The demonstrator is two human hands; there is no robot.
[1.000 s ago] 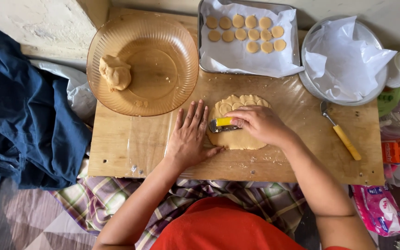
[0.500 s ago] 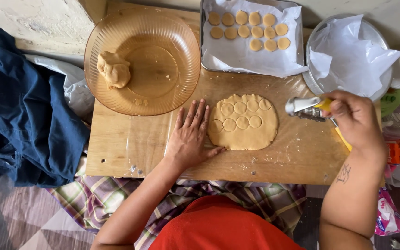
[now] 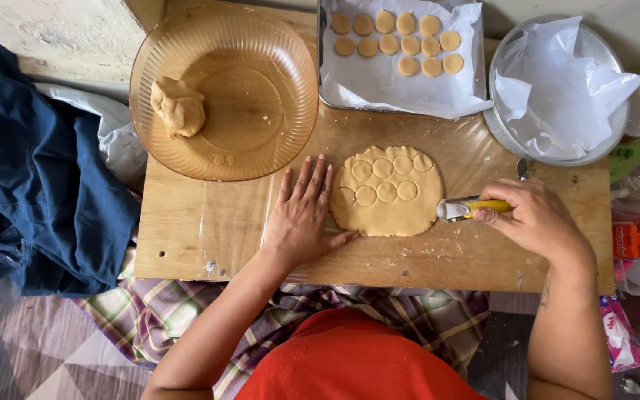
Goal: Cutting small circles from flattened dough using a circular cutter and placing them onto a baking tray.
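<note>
**Dough sheet under cutting: hand and tool positions**

The right hand [image 3: 538, 222] is gripping a yellow-handled cutter [image 3: 472, 208], fingers closed around the handle, with the metal cutting end lying just beside the right edge of the rolled dough sheet [image 3: 387, 192]. The left hand [image 3: 301, 215] is lying flat and released, palm down, fingers spread on the wooden board [image 3: 209, 222]; its thumb is touching the lower left edge of the dough sheet. It is grasping nothing.

The dough sheet is lying near the middle of the board and is carrying several round cut marks across its upper half.

Behind the left hand, an amber glass bowl [image 3: 261, 111] is sitting on the board and is holding a lump of dough [image 3: 178, 106] against its left wall. Behind the dough sheet, a paper-lined baking tray [image 3: 401, 89] is holding cut dough rounds [image 3: 398, 41] in rows. To the right of the tray, a round pan [image 3: 609, 52] lined with white paper is standing. A dark blue cloth [image 3: 31, 185] is lying left of the board.
</note>
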